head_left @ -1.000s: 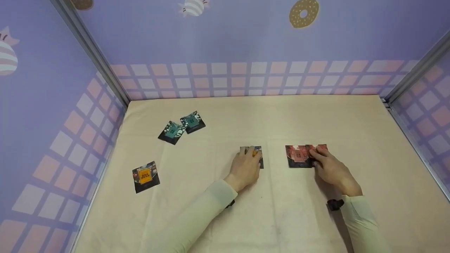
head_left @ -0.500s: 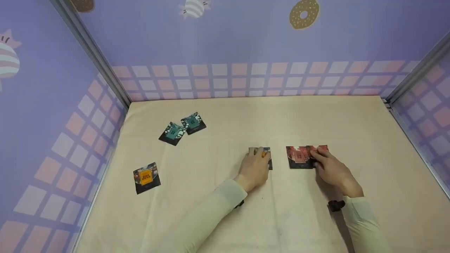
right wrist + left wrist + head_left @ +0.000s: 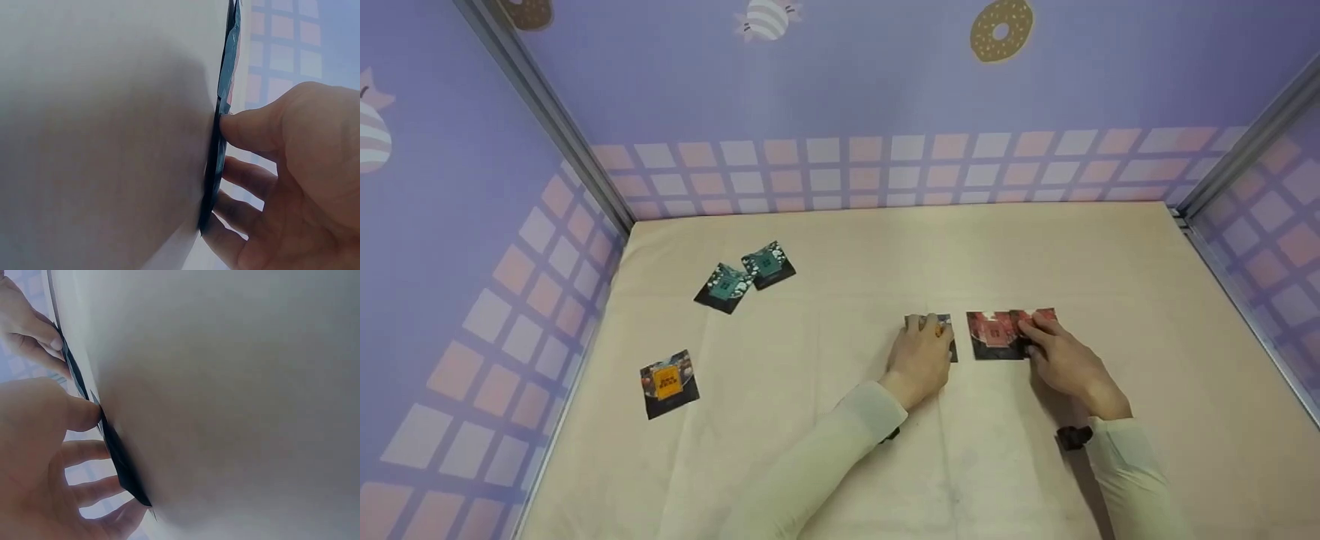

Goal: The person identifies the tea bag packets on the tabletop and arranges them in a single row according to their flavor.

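Observation:
In the head view my left hand point(image 3: 919, 361) lies over a dark sachet with an orange label, its fingertips on the top face. The left wrist view shows this sachet point(image 3: 122, 467) edge-on, thumb and fingertips touching it. My right hand point(image 3: 1071, 367) rests on the right one of two red-and-black sachets. From the right wrist, that sachet point(image 3: 212, 169) appears as a thin dark edge under the thumb and fingertips. The other red sachet point(image 3: 994, 334) lies against its left side, overlapping slightly. A narrow strip of cloth separates the orange-labelled sachet from the red pair.
Two teal-and-black sachets, one nearer point(image 3: 724, 287) and one farther point(image 3: 769, 265), meet at their corners at the back left. Another orange-labelled sachet point(image 3: 669, 383) lies at the left. Printed purple walls point(image 3: 870, 90) enclose the cream tablecloth point(image 3: 810, 450) at the back and sides.
My left hand has slid its orange-labelled sachet rightward across the cloth, narrowing the gap to the red pair. The right hand and the red sachets stay put.

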The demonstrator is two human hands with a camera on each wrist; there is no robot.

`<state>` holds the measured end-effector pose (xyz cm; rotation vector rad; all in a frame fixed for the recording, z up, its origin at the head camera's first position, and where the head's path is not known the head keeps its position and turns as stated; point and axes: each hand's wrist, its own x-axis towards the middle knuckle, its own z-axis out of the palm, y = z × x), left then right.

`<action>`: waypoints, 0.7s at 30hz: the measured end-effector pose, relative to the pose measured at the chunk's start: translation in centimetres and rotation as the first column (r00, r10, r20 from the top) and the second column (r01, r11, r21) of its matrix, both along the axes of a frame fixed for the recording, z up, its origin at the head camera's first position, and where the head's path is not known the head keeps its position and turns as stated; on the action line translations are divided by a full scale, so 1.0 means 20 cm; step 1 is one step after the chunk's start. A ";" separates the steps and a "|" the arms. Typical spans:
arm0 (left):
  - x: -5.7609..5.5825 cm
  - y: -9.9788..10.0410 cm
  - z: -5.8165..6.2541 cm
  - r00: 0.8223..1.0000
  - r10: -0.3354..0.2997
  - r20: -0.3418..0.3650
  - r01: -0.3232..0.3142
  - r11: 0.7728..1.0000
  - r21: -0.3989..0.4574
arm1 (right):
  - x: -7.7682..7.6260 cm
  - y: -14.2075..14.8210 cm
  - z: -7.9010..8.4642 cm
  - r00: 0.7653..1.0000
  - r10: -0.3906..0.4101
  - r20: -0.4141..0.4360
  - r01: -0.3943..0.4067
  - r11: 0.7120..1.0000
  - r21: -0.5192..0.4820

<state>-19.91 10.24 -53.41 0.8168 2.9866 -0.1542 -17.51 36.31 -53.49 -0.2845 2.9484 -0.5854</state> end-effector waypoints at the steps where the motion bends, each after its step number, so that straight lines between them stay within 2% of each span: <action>1: 0.00 0.01 0.00 1.000 -0.003 -0.005 0.003 1.000 -0.007 | 0.00 0.00 0.00 1.000 0.000 -0.001 0.000 1.000 0.001; 5: -0.01 0.04 0.00 1.000 -0.021 -0.018 0.021 0.999 -0.028 | 0.00 0.00 0.00 1.000 0.000 -0.007 0.000 1.000 -0.001; 12: -0.02 0.07 0.00 1.000 -0.012 0.005 0.012 1.000 0.014 | 0.00 -0.01 0.00 1.000 -0.011 0.019 0.011 1.000 -0.005; 21: -0.03 0.09 0.00 0.999 -0.021 0.027 0.020 0.999 0.032 | 0.00 -0.01 0.00 1.000 -0.009 0.002 0.009 1.000 0.004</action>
